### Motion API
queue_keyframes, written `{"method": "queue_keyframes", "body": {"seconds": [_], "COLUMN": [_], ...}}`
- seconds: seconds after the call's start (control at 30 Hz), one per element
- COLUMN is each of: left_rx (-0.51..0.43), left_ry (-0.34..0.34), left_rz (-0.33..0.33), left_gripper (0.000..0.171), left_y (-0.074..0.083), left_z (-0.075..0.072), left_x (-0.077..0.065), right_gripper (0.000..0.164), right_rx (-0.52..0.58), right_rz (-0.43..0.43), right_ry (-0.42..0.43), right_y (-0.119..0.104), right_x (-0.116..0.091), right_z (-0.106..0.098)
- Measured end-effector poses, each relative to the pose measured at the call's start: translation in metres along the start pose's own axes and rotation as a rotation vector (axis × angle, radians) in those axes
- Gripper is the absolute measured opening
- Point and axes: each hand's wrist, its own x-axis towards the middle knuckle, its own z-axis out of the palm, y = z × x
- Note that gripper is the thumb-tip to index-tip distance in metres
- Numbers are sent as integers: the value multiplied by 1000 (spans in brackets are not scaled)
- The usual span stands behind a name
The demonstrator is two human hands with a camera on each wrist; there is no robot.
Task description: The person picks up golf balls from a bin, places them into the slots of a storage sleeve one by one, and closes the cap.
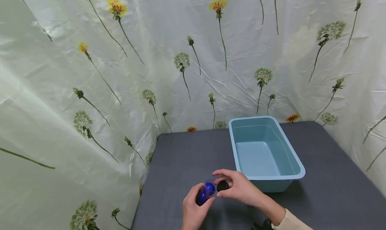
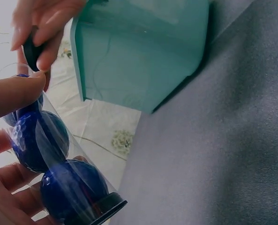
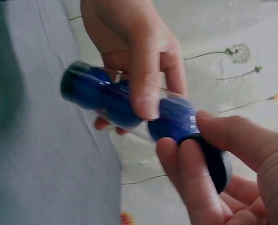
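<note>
A clear plastic tube (image 1: 201, 199) with blue dimpled balls (image 2: 75, 187) stacked inside it is gripped by my left hand (image 1: 193, 208), the thumb lying across its side. The balls look like golf balls. A dark cap (image 2: 103, 208) covers the tube's lower end, while the upper end is uncovered. Beside that end, my right hand (image 1: 242, 189) pinches a black round cap (image 1: 222, 185) between thumb and fingers. In the left wrist view, a small gap separates cap and tube. The right wrist view shows the loose cap tilted near the tube's mouth.
A light blue plastic tub (image 1: 259, 177) stands on the dark grey tabletop (image 1: 187, 156), just beyond my right hand. Behind the table hangs a pale curtain (image 1: 169, 32) printed with dandelions. A dark object (image 1: 262, 225) shows by the right sleeve at the bottom edge.
</note>
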Motion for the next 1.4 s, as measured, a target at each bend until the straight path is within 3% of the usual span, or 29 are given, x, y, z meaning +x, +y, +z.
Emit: {"method": "queue_keyframes", "body": {"seconds": [0.27,0.4,0.53,0.7,0.93,1.03,1.13,1.3,1.4], "left_rx": [9,72,182,273,286,276,272,257,257], "left_ry": [-36,-51,-58,-65,-32,-8,26,101,143], "left_rz": [15,98,215,280,344,335,283,159,118], "left_gripper": [49,49,48,49,54,54,47,38,39], "left_y": [3,2,0,2,0,0,4,13,18], "left_z": [4,5,7,9,13,14,17,24,27], "left_x": [-1,-2,-4,-4,-5,-5,-5,1,5], "right_gripper": [60,63,67,69,73,73,73,86,93], "right_rx": [-95,-173,-338,-592,-858,-951,-1004,-1035,-1043], "right_rz": [28,28,2,-58,-129,-157,-171,-187,-206], "right_ry": [27,41,31,-47,-157,-164,-147,-64,-2], "right_y": [-14,-18,-24,-29,-35,-39,-42,-45,-44], "right_x": [-3,-5,-7,-6,-1,-2,-4,-5,-7], "right_z": [-7,-7,-4,1,11,18,26,35,39]}}
